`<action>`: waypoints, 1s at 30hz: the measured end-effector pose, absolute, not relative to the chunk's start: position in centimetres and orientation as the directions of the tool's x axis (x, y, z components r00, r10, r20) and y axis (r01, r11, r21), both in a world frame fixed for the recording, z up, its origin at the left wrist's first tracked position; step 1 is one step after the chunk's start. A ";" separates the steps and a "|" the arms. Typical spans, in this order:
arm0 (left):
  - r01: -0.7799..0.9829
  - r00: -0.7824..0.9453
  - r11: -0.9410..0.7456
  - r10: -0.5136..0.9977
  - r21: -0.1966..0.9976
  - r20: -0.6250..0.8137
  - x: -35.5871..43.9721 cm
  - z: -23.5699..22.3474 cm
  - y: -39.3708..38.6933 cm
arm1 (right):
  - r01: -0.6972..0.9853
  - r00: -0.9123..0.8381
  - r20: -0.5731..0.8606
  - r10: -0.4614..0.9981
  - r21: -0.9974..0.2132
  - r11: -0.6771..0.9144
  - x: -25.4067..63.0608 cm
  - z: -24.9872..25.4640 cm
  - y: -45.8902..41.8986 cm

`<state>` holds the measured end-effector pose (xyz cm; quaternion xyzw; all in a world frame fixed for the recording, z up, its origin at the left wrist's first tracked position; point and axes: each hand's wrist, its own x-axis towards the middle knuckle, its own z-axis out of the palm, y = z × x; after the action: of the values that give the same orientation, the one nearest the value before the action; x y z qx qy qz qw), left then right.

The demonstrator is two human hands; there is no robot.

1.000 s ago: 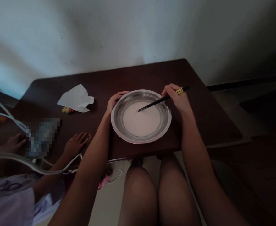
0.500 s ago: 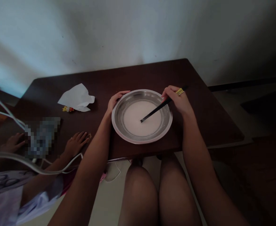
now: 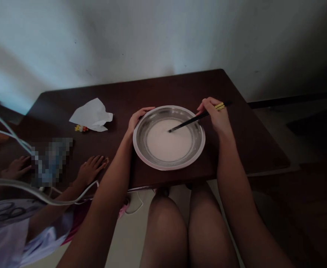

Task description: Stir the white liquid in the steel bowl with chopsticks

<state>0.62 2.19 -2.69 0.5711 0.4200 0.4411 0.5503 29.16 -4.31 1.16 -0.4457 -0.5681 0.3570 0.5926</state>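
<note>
A wide metal bowl (image 3: 139,149) stands near the front edge of the table and holds a whitish liquid (image 3: 167,145). My left hand (image 3: 137,118) grips the bowl's left rim, fingers over its far left side and the thumb hidden. My right hand (image 3: 215,113) is closed round black chopsticks (image 3: 190,121) with gold bands near their upper ends. They slant down to the left across the bowl's right rim, and their tips touch the liquid a little behind its middle.
The dark brown table (image 3: 253,141) backs onto a pale wall. White paper (image 3: 92,115) and a small yellow-and-red item (image 3: 81,128) lie at the left. Another person's hand (image 3: 92,167) rests there beside a blurred-out object (image 3: 53,162), with white cables (image 3: 48,201) running across.
The chopstick tips have moved away from me, toward the far side of the liquid. My right hand has shifted slightly right, and the chopsticks lie flatter. My left hand keeps its hold.
</note>
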 end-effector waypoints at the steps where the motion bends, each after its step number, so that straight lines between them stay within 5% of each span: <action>1: -0.005 0.259 -0.049 0.965 0.999 0.049 0.6 -2.7 2.2 | 0.081 0.112 0.350 0.930 -0.936 0.342 29.2 1.2 -4.3; 6: -0.016 0.251 -0.049 0.967 0.999 0.052 0.7 -2.7 2.2 | 0.113 -0.048 0.312 0.949 -0.942 0.316 29.0 1.2 -4.4; 11: -0.012 0.233 -0.039 0.972 0.999 0.041 0.7 -2.5 2.0 | 0.090 0.099 0.352 0.931 -0.935 0.344 29.2 1.1 -4.4; 15: -0.021 0.241 -0.044 0.969 0.999 0.048 0.8 -2.3 1.8 | 0.111 -0.034 0.308 0.951 -0.944 0.310 29.0 1.2 -4.4; 20: 0.003 0.238 -0.046 0.970 0.999 0.044 0.8 -2.1 1.7 | 0.099 0.100 0.329 0.939 -0.942 0.319 29.1 1.3 -4.3; 25: 0.000 0.239 -0.035 0.970 0.999 0.034 0.9 -2.1 1.7 | 0.101 -0.035 0.299 0.954 -0.948 0.301 29.0 1.3 -4.4; 30: -0.016 0.229 -0.008 0.973 1.000 0.011 0.8 -2.4 1.9 | 0.094 0.104 0.317 0.943 -0.947 0.308 29.1 1.3 -4.4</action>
<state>0.82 1.90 -2.37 0.5529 0.4327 0.4453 0.5557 29.13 -4.42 1.34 -0.4616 -0.5615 0.3644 0.5821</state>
